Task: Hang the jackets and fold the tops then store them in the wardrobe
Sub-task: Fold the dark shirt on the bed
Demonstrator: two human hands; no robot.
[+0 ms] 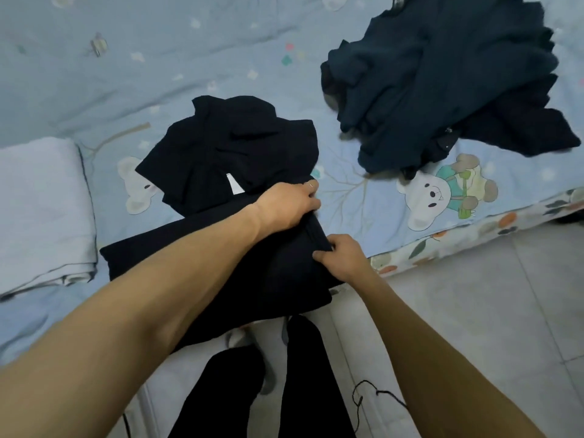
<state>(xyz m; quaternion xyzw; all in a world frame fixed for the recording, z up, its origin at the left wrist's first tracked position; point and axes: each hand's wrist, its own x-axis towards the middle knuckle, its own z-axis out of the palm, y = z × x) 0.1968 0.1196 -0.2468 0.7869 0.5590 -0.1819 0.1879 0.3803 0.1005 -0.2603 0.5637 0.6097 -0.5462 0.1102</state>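
Observation:
A black top (259,273) lies partly folded on the near edge of the bed, its lower part hanging over the edge. My left hand (289,205) grips a fold of it at its right side. Just below, my right hand (343,256) pinches the same right edge. Behind it lies a second black garment (227,147), loosely folded, with a white label showing. A heap of dark blue clothes (442,80) sits at the back right of the bed.
The bed has a light blue sheet (158,58) printed with bears. A folded pale cloth (41,210) lies at the left. Grey tiled floor (489,311) is to the right, with a black thread (376,392) on it. My dark-trousered legs stand below.

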